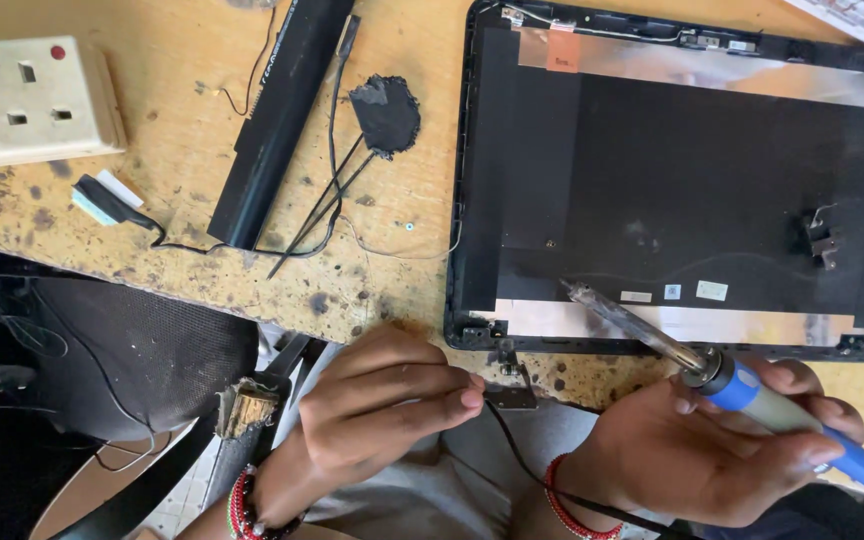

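The right hand (712, 450) is closing around a soldering iron (752, 400), gripping its blue and grey handle near the front edge of the bench, with the long, dull metal tip slanting up and left over the laptop lid (672, 180). The left hand (382, 410) is pinching a small grey metal bracket (510, 392) between thumb and fingertips, holding it just off the lid's lower left corner, at the bench edge. A thin black cable (532, 470) is running down from there between the two wrists (each wearing a red bead bracelet).

The lid is lying open side up, a black plastic shell with rounded corners, matte black inside. Two strips of silvery foil are crossing it, one along the top and one along the bottom. On the bottom strip three small stickers (674, 292) are sitting in a row, pale and rectangular; an orange tab is sitting on the top strip near the left.

The wooden bench (172, 210) is looking worn, speckled with dark burn marks. To the left of the lid a long black bar (277, 120) is lying at a slant, with thin wires and a ragged black patch (387, 115) beside it. At the far left a cream wall socket block (32, 100) with a red dot is resting on the bench.
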